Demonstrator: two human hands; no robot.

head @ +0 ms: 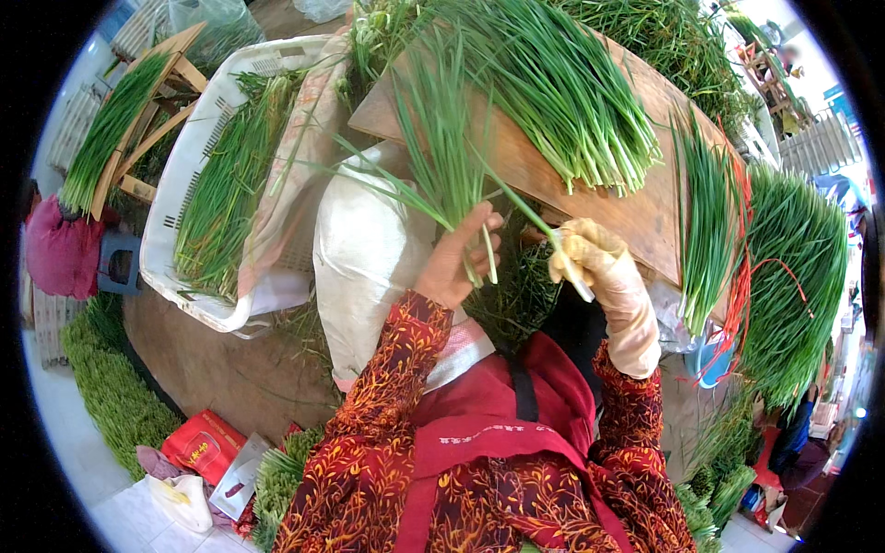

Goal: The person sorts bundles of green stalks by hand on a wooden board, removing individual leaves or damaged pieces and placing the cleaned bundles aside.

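My bare left hand point(453, 263) grips the lower stems of a loose bunch of garlic chives point(442, 148), leaves fanned upward and slightly blurred. Beside it, my right hand point(598, 252), in a pale rubber glove, pinches a single chive stalk point(529, 211) near its white base. Beyond both hands, a large heap of chives point(553, 90) lies on a wooden board point(598, 218), stem ends towards me. A smaller chive bundle point(705, 228) rests at the board's right end, next to red ties point(743, 207). White woven sacking point(366, 249) covers my lap on the left.
Left stands a white plastic basket point(153, 242) holding loose chives point(231, 193), with cloth over its near side. More chives point(795, 276) are stacked at right, by a blue container point(712, 363). A person in a magenta top point(66, 245) is at far left. A red bag point(202, 446) lies lower left.
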